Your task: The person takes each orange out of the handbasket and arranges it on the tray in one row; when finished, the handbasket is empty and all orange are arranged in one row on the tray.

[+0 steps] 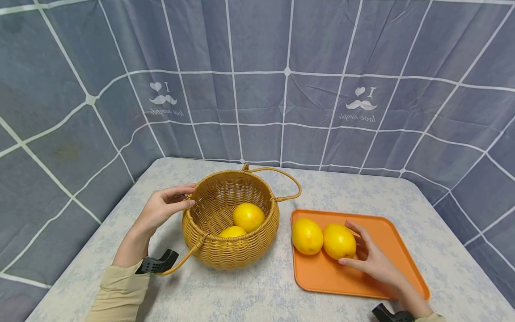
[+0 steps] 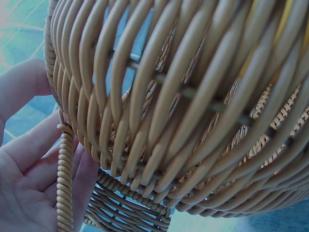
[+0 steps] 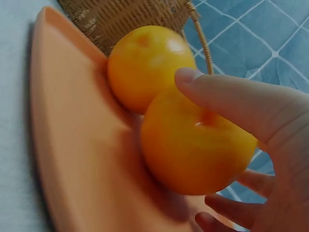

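Right hand [image 1: 372, 259] on the orange tray [image 1: 386, 232], fingers curled around the right lemon [image 1: 339, 241], touching a second lemon [image 1: 307, 236]. Left hand [image 1: 162, 208] pinching the rim of the basket [image 1: 229, 250], just left of the tray.

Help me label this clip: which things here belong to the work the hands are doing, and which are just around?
In the work:
- left hand on the basket rim
- right hand closing on the right lemon
- other lemon on the tray
- two lemons in the basket
- orange tray

Just around:
- checked backdrop cloth
- pale tablecloth
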Available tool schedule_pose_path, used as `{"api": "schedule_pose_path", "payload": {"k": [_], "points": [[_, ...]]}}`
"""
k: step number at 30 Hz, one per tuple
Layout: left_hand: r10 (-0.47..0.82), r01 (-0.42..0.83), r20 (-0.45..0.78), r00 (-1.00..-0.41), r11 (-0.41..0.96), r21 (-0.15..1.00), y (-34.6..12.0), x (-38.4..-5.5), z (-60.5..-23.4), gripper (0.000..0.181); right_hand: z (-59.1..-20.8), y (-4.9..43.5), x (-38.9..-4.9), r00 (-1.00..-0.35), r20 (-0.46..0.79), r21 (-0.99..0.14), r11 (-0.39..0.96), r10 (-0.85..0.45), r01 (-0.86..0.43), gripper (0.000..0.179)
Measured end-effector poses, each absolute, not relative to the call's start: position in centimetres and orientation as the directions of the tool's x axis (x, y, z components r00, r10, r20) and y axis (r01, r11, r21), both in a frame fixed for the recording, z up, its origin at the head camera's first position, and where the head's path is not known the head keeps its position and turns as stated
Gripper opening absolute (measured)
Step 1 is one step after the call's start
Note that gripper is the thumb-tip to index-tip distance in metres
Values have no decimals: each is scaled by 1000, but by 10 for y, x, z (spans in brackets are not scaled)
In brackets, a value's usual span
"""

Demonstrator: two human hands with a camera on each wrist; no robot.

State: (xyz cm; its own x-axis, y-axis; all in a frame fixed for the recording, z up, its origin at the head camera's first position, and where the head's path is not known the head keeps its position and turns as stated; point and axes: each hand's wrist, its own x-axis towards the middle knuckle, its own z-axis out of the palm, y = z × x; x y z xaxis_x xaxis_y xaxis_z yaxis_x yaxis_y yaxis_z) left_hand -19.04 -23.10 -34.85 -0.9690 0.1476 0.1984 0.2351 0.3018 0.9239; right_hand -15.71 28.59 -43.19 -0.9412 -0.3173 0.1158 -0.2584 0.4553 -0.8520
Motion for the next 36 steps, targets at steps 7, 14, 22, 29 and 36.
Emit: {"api": "schedule_pose_path", "payload": {"k": [7,14,22,29,36], "points": [[147,241,206,-967,293,925,-232,-192,-351,41,-400,287,-165,-905,208,-798,471,-370,-376,81],[146,248,213,-966,299,922,-233,-192,-351,41,-353,271,-184,-835,276,-773,407,-476,-488,74],[150,256,221,-964,293,921,-233,-193,-352,40,-310,225,-212,-758,248,-788,330,-603,-520,69],[149,249,214,-965,285,925,-231,-192,-351,40,-287,175,-235,-679,196,-805,279,-708,-523,64],[144,245,211,-967,285,927,-231,-192,-350,39,-279,132,-252,-641,106,-849,267,-760,-456,64]]}}
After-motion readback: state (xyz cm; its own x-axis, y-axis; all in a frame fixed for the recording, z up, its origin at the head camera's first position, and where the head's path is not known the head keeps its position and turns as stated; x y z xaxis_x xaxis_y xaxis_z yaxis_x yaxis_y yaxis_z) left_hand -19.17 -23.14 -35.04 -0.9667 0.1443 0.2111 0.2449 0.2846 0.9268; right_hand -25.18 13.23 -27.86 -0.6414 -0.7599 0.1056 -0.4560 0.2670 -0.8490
